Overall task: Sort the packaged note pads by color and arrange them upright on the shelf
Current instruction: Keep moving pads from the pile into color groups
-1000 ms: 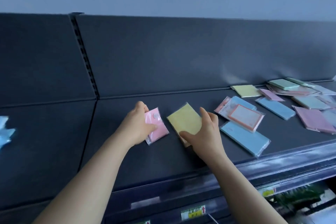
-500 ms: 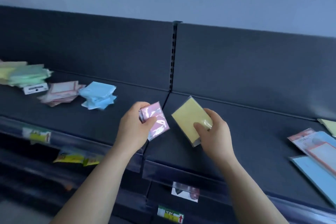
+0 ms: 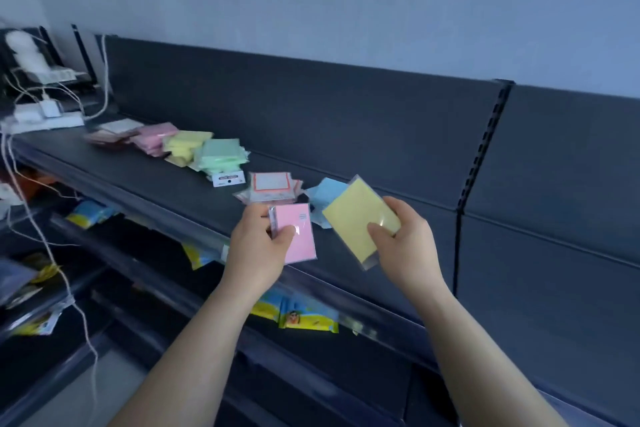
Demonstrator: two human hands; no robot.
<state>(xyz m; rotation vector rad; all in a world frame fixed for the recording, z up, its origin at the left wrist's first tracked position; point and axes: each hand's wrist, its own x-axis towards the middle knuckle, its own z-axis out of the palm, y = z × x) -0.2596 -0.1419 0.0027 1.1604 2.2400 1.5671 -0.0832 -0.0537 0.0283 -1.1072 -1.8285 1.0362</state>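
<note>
Gripping pink pad (image 3: 300, 236) in left hand (image 3: 258, 248) and yellow pad (image 3: 356, 218) in right hand (image 3: 408, 248), mid-sort: color piles (image 3: 220, 156) grouped on shelf (image 3: 156, 180), seemingly heaped, upright arranging apparently left.

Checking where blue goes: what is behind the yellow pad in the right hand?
A light blue pile on the shelf; the yellow pad covers its right part.

Pink pad (image 3: 298, 237), yellow pad (image 3: 356, 218); stacks of green (image 3: 220, 157), yellow (image 3: 181, 146) and pink (image 3: 154, 138) (shelf (image 3: 145, 177) dark grey).
</note>
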